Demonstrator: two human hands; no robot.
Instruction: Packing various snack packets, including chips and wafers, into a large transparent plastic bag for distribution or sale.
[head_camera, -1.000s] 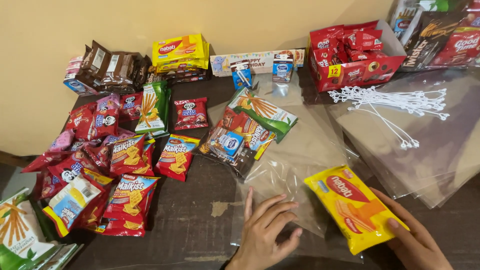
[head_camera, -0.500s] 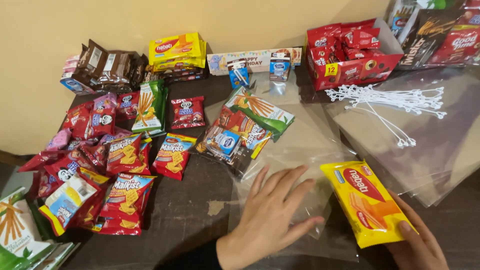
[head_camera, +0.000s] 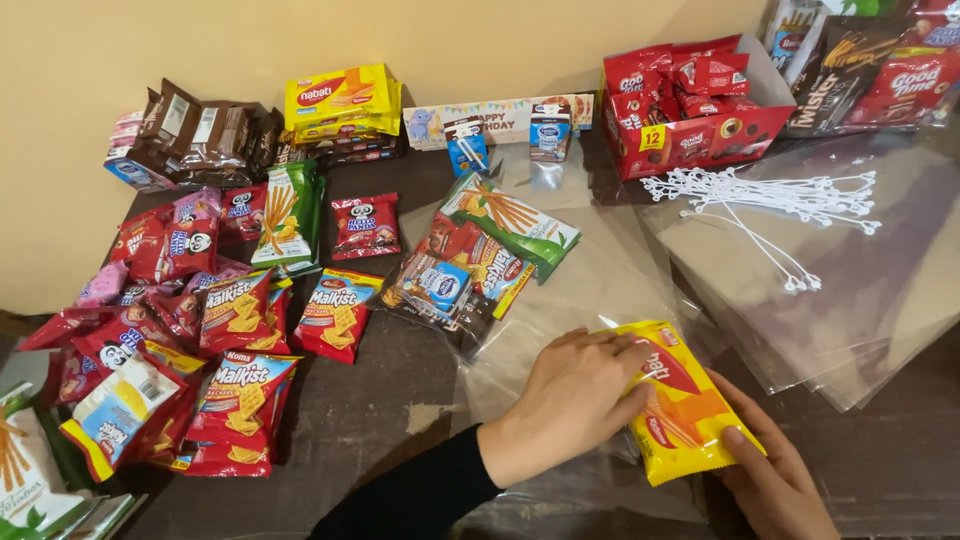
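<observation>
The yellow wafer packet (head_camera: 678, 400) is held at its lower right end by the right hand (head_camera: 775, 480), with the thumb pressed on the wrapper and the fingers hidden below it; the grip is closed on the packet. The left hand (head_camera: 575, 395), which lay flat on the clear plastic bag (head_camera: 560, 330) half a second ago, is now moved to the right and laid over the upper left end of the packet; its fingers are curved on the wrapper, but whether they really clasp it cannot be told. The packet itself is shifted to the left and is now turned with its far end toward the mouth of the bag, on the dark wooden table (head_camera: 380, 410); it appears that the packet is being guided into the bag, though it cannot be said if it is already inside.

Just beyond the bag, an already filled bag of snacks (head_camera: 475, 265) is lying; to the left, red cracker packets (head_camera: 335, 312) are spread; at the right, a bundle of white ties (head_camera: 770, 195) is seen on more clear sheets, behind which a red carton of biscuits (head_camera: 700, 115) stands.
</observation>
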